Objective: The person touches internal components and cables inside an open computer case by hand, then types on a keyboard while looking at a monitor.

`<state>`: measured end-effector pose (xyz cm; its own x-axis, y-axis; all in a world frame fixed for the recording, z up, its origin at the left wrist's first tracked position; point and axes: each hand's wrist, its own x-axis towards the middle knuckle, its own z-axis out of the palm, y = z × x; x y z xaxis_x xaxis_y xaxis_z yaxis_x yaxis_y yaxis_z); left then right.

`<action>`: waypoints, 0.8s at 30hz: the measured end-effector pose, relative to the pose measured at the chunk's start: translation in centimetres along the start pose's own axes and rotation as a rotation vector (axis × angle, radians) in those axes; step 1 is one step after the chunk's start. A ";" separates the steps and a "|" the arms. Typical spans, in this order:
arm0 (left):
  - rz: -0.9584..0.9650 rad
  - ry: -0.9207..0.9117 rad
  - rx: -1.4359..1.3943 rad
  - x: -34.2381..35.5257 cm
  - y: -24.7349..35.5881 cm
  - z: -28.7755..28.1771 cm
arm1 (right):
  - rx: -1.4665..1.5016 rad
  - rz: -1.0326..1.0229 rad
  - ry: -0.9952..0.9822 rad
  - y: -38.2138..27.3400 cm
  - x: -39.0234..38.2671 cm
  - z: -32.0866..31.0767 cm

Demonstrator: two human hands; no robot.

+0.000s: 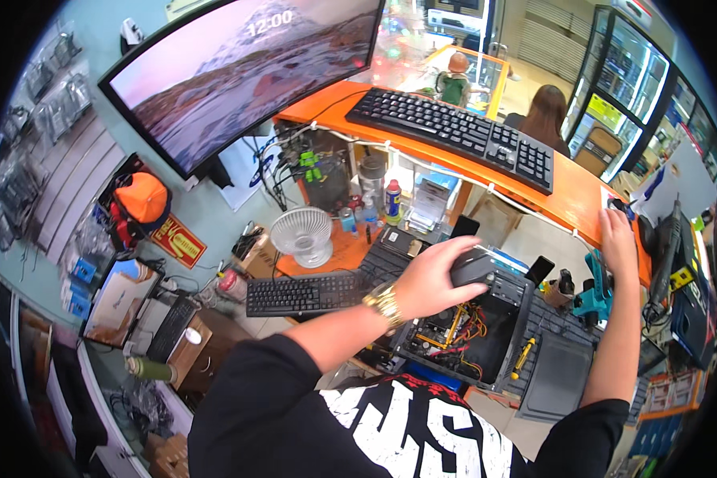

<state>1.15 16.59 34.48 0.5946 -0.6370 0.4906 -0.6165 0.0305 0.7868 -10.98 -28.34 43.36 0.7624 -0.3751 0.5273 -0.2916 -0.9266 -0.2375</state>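
My left hand [432, 280], with a gold watch [385, 307] at its wrist, is closed around a black computer mouse [472, 268]. It holds the mouse above an opened computer case [508, 327], where coloured cables [472, 325] and a circuit board show. Farther right, my right hand [618, 243] reaches to the right end of the orange shelf [575, 191], its fingers stretched out on or against the edge. Small items beyond those fingertips are too unclear to name. A black keyboard [454, 131] lies along the shelf, left of my right hand.
A large lit monitor [247, 76] stands at the upper left. Below it are a small white fan [301, 235] and a second keyboard [303, 295]. A yellow-handled tool [523, 358] and a teal power tool [593, 291] lie right of the case. Two people [548, 115] are beyond the shelf.
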 end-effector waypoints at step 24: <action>0.116 0.148 0.512 27.6 4.6 17.2 | 0.652 0.159 0.124 -0.7 5.3 5.1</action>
<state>5.78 -14.07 45.21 0.5512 -0.5351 0.6402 -0.8330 -0.3084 0.4594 -3.81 -29.56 42.15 0.6557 -0.5417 0.5259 0.0431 -0.6686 -0.7424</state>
